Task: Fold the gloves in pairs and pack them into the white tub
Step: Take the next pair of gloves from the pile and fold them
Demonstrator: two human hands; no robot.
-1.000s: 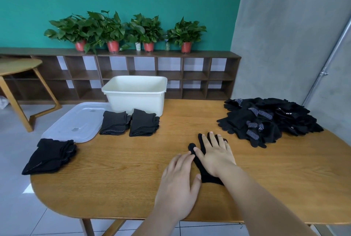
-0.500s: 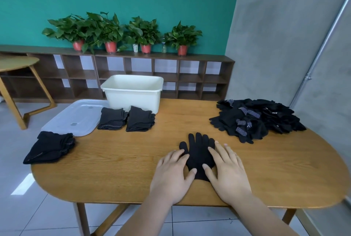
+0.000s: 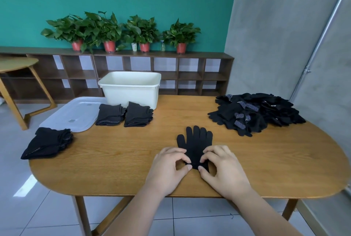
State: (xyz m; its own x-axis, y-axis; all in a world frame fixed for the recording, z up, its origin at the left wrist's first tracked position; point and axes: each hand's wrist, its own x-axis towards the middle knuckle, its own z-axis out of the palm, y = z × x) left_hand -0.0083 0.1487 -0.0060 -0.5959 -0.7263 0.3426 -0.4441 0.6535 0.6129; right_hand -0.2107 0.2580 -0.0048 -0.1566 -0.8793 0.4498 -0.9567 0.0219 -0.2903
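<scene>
Flat glove [image 3: 195,140]: it lies near the middle of the desk [image 3: 114,152]. Its fingers point far and its wrist end is close to the person. It may be two gloves stacked; I cannot tell.
Left hand [image 3: 167,169]: thumb and fingers pinch the left corner of the wrist end.
Right hand [image 3: 224,171]: it pinches the right corner the same way.
Why held so: with both corners held, the near end can probably be lifted evenly and folded over toward the fingertips.
White tub [image 3: 131,91]: it stands at the far side, left of the middle, with its top open. The lid [image 3: 76,114] lies flat to its left, so the way in is free.
Folded gloves [image 3: 137,115]: two bundles sit just in front of the tub and one sits at the left edge. They are not packed yet.
Loose pile [image 3: 252,114]: it waits at the far right, well apart from the hands.
Open room: there is bare wood all around the flat glove and up toward the tub.
Edges: the wrist end is near the desk's near edge. The left bundle could slip off if bumped.
</scene>
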